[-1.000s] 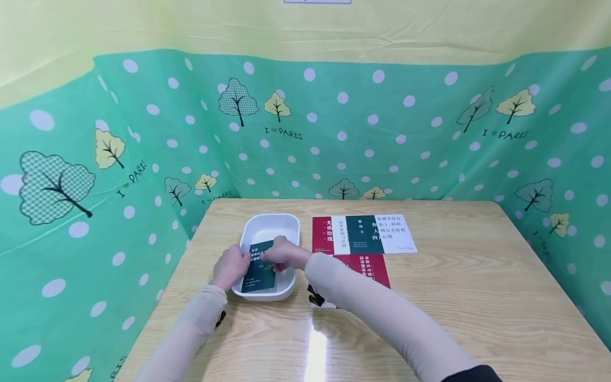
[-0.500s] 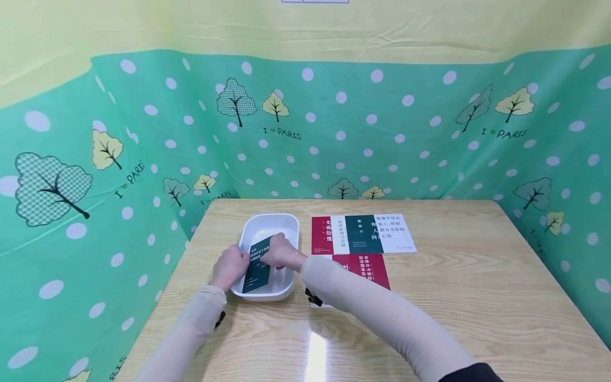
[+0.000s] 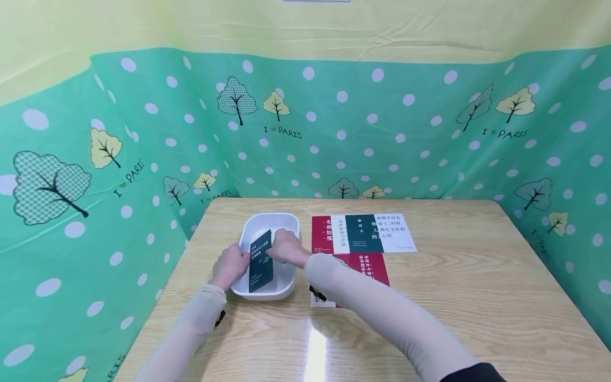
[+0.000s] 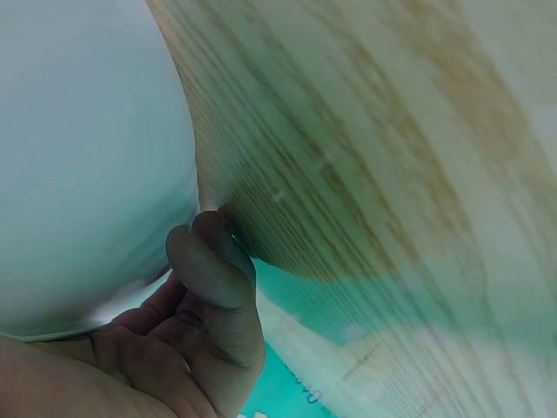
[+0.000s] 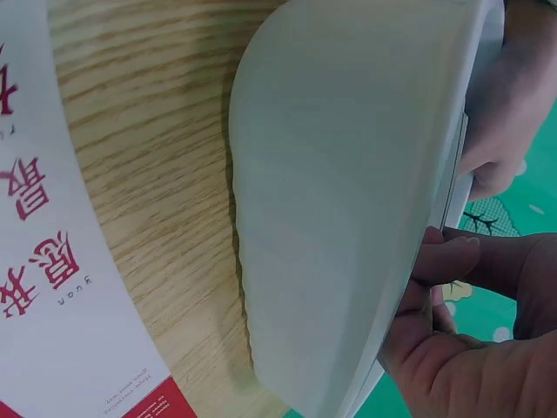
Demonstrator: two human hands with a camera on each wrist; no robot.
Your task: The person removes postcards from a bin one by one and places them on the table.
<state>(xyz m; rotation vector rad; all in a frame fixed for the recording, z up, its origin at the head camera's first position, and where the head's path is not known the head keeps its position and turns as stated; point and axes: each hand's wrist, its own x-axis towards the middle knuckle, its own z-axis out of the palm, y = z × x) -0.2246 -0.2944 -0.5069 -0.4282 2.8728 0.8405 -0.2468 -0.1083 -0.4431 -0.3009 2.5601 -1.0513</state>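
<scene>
A white plastic basin [image 3: 285, 284] stands on the wooden table, and a dark green card [image 3: 258, 265] with white print leans upright inside it. My left hand [image 3: 230, 267] grips the basin's left rim, beside the card's left edge. In the left wrist view, the curled fingers [image 4: 213, 266] lie against the basin's outer wall. My right hand [image 3: 286, 248] reaches over the basin and pinches the card near its upper right edge. In the right wrist view, that hand's thumb and fingers [image 5: 448, 261] meet just past the rim; the card shows there only as a thin edge.
Right of the basin lies a row of red, white and green cards [image 3: 364, 234]. Nearer me, a red card [image 3: 369, 268] and white ones are partly under my right forearm. A green dotted cloth [image 3: 305, 132] hangs behind the table and at both sides.
The dark green card has gone from lying tilted in the basin to standing more upright, its top edge raised by my right hand. The left hand has stayed at the rim.
</scene>
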